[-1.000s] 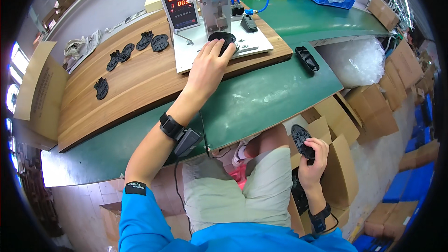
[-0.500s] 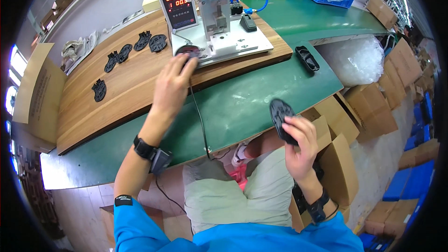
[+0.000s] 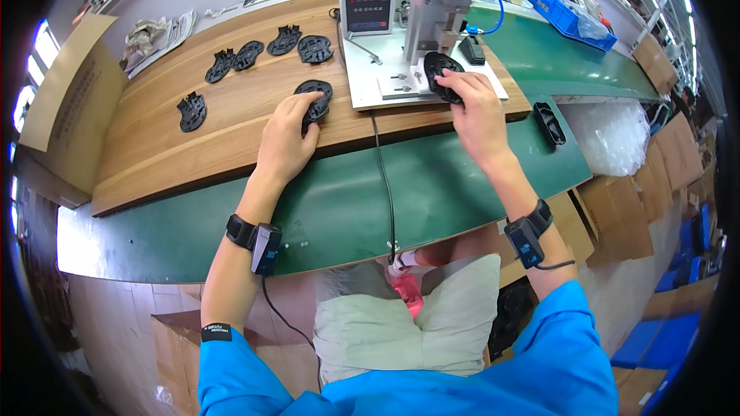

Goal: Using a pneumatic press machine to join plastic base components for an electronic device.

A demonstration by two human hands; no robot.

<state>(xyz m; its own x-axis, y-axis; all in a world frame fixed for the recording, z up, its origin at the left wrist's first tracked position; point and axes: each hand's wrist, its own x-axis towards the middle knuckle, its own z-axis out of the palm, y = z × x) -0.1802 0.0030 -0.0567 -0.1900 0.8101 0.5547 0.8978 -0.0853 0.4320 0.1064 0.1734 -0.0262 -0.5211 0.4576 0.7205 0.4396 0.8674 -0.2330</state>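
My left hand [image 3: 287, 139] has its fingers closed on a black oval plastic shell [image 3: 314, 95] that lies on the wooden board, left of the press. Between the thumb and fingers of my right hand [image 3: 479, 112] is a similar black oval shell [image 3: 442, 73], its ribbed side showing. It is tilted up at the front of the bench press [image 3: 438, 19], over the white base plate [image 3: 366, 69]. Whether it touches the press cannot be seen.
Several black plastic parts [image 3: 248, 55] lie farther left on the wooden board [image 3: 154, 150]. A counter box [image 3: 367, 19] with red digits stands beside the press. An open black housing [image 3: 549, 123] rests on the green table [image 3: 347, 185]. A cardboard box [image 3: 65, 108] flanks the left end.
My right hand has carried its shell from the table's front edge up to the press. My left hand has shifted left, from the base plate's corner onto the wooden board, with its shell.
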